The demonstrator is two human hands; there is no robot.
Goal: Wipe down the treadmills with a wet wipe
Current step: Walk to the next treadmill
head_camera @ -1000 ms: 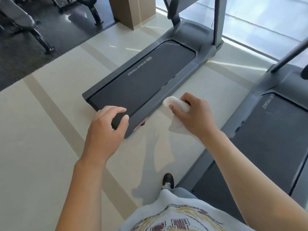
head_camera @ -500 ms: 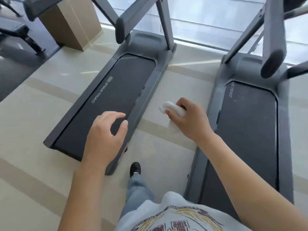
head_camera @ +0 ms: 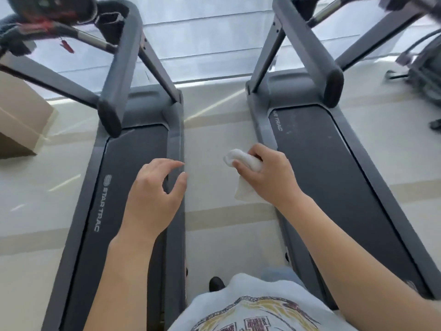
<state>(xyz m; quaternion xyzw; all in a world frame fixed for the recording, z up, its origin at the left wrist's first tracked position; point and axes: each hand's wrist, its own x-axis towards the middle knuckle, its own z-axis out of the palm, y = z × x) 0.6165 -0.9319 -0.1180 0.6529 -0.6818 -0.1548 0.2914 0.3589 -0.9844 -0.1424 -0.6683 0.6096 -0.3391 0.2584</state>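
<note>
Two grey treadmills stand side by side, and I am in the gap between them. The left treadmill [head_camera: 114, 187] has a dark belt marked STAR TRAC; its right handrail [head_camera: 119, 68] reaches toward me. The right treadmill [head_camera: 334, 175] lies under my right arm. My right hand [head_camera: 267, 175] grips a crumpled white wet wipe [head_camera: 241, 158], held in the air over the floor strip near the right treadmill's left rail. My left hand [head_camera: 155, 194] hovers over the left treadmill's right side rail with loosely curled fingers and holds nothing.
A beige box-like column base [head_camera: 21, 120] stands at the far left. Another exercise machine [head_camera: 424, 68] is at the far right. A window wall runs behind the treadmills. A red safety clip [head_camera: 66, 45] hangs from the left console. My shoe [head_camera: 216, 283] is on the floor strip.
My view has swung right and moved forward, so both treadmills now run straight ahead and their handrails are close. Both hands keep the same pose; the wipe stays in my right hand.
</note>
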